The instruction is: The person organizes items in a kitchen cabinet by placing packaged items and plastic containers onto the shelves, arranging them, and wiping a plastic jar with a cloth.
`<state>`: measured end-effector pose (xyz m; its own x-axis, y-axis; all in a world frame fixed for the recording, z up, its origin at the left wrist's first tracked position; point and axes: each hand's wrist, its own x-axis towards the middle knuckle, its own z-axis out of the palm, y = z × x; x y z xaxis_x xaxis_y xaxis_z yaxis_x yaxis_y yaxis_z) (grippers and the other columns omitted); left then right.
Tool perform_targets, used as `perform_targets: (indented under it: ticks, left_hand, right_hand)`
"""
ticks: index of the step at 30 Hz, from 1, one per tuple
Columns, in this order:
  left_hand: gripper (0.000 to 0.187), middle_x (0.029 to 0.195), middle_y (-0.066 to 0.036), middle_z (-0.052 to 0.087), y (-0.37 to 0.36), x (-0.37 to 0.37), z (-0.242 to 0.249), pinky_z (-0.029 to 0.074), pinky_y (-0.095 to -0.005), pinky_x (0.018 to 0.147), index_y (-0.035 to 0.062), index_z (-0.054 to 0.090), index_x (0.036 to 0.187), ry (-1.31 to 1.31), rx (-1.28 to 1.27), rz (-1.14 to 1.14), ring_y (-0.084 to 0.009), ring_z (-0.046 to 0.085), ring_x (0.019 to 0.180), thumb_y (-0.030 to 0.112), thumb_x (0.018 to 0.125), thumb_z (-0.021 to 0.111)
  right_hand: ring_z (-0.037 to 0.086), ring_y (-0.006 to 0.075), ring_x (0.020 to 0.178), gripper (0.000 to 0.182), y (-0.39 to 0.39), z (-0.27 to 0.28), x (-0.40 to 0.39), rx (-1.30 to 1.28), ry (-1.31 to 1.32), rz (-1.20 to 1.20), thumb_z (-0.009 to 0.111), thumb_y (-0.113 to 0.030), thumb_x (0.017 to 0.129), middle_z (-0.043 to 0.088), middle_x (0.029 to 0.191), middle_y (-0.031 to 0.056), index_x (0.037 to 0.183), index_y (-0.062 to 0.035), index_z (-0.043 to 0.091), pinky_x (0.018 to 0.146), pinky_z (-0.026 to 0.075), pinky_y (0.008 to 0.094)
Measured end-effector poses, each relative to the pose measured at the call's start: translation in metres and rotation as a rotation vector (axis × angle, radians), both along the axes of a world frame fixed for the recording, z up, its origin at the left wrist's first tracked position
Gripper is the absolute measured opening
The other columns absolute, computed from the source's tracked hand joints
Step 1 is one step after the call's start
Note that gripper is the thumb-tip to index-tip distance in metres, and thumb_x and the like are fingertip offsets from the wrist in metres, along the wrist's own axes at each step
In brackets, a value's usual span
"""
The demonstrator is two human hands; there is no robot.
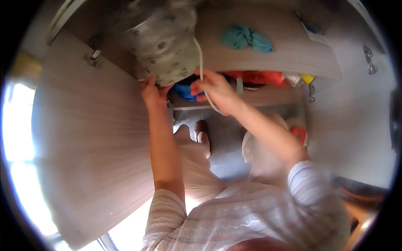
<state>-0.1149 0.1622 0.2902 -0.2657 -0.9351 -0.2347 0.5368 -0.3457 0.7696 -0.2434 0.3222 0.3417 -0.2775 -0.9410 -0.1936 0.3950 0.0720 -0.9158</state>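
Observation:
A pale greenish bag-like cloth item (171, 46) with dark printed motifs lies on the upper cabinet shelf, at the left; its far part is blurred. My left hand (155, 93) grips its lower near corner, the fingers partly hidden by the edge. From the item's right side a white cord (200, 54) hangs down in a loop. My right hand (220, 92), with curled fingers, holds this cord, which runs across it toward the wrist. A crumpled teal cloth (247, 38) lies further right on the same shelf.
Beneath the shelf, a lower compartment holds a blue plastic bag (184, 92), a red item (264, 78) and a yellow one (307, 78). Cabinet doors stand open at the left (92, 138) and right (351, 121). A red object (298, 134) is near my knee.

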Motion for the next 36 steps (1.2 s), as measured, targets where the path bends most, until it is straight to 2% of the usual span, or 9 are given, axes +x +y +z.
perform_targets:
  ticks: [5,10,16,22,24,27,31,34,36]
  left_hand:
    - [0.031,0.104,-0.017,0.05,0.012,-0.009,0.007,0.051,-0.0552,0.063,0.003,0.036,0.111,0.097,0.07,-0.011,-0.0348,0.055,0.09,0.006,0.082,0.047]
    - [0.031,0.105,-0.016,0.049,0.016,-0.013,0.006,0.05,-0.0552,0.064,0.0036,0.035,0.109,0.254,0.086,-0.056,-0.0328,0.055,0.09,0.006,0.081,0.05]
    - [0.038,0.104,-0.016,0.05,0.019,-0.01,0.006,0.051,-0.0526,0.064,0.0028,0.033,0.113,0.297,0.09,-0.05,-0.032,0.056,0.088,0.006,0.08,0.053]
    - [0.042,0.104,-0.015,0.05,0.019,-0.006,0.013,0.05,-0.051,0.068,0.0028,0.033,0.115,0.184,0.108,-0.084,-0.0323,0.056,0.089,0.01,0.08,0.055]
    - [0.038,0.112,-0.015,0.046,0.019,-0.005,0.013,0.045,-0.0572,0.075,0.0043,0.032,0.114,0.194,0.087,-0.117,-0.036,0.052,0.097,0.01,0.083,0.052]
    - [0.047,0.101,-0.015,0.052,0.02,-0.006,0.014,0.052,-0.0477,0.065,0.0024,0.035,0.117,0.167,0.126,-0.064,-0.0285,0.057,0.083,0.013,0.077,0.057]
    - [0.035,0.1,-0.012,0.054,0.022,0.006,0.029,0.05,-0.0396,0.068,0.0034,0.043,0.11,-0.028,0.06,-0.056,-0.0245,0.057,0.082,0.014,0.078,0.055]
    - [0.027,0.091,-0.01,0.058,0.037,0.023,0.076,0.048,-0.0321,0.068,0.0034,0.051,0.099,-0.457,-0.071,0.121,-0.0214,0.058,0.079,0.016,0.076,0.057]
    - [0.025,0.09,-0.01,0.059,0.033,0.029,0.065,0.048,-0.0313,0.068,0.0027,0.054,0.096,-0.157,-0.088,0.191,-0.0216,0.058,0.079,0.018,0.076,0.058]
  right_hand:
    - [0.053,0.0118,0.084,0.069,0.018,-0.024,0.03,-0.012,0.434,0.219,0.056,-0.003,0.078,0.053,0.097,0.0079,0.134,-0.0061,0.014,0.068,0.045,0.0234]
    - [0.055,0.0177,0.082,0.072,0.043,-0.057,0.071,-0.031,0.334,0.317,0.054,-0.002,0.076,0.053,0.095,0.0113,0.133,-0.0039,0.011,0.071,0.046,0.0279]
    - [0.059,0.0196,0.079,0.044,0.063,-0.122,0.115,-0.096,0.401,0.353,0.045,-0.002,0.079,0.057,0.085,0.012,0.12,0.0004,0.031,0.065,0.046,0.0323]
    - [0.059,0.0344,0.076,0.031,0.051,-0.001,0.098,0.397,1.256,0.796,0.043,-0.006,0.079,0.059,0.082,0.0221,0.108,0.0036,0.043,0.062,0.047,0.0412]
    - [0.06,0.0329,0.076,0.025,0.039,0.028,0.084,0.304,1.486,1.007,0.047,-0.008,0.076,0.059,0.084,0.0227,0.097,0.0042,0.052,0.061,0.048,0.0409]
    - [0.061,0.03,0.076,0.014,0.005,0.076,0.084,0.138,1.982,1.231,0.052,-0.007,0.069,0.06,0.082,0.0209,0.074,0.0025,0.062,0.059,0.05,0.0392]
    - [0.06,0.0289,0.066,0.009,-0.041,0.124,0.102,-0.378,2.35,1.11,0.057,-0.009,0.063,0.06,0.067,0.0147,0.065,-0.0027,0.062,0.053,0.047,0.0385]
    - [0.06,0.0298,0.069,0.016,-0.089,0.134,0.118,-0.252,2.191,1.143,0.061,-0.015,0.059,0.061,0.069,0.015,0.068,-0.0026,0.063,0.059,0.047,0.0386]
    - [0.06,0.03,0.07,0.022,-0.111,0.155,0.125,-0.201,2.244,1.136,0.062,-0.02,0.056,0.061,0.071,0.015,0.07,-0.0027,0.063,0.06,0.047,0.0387]
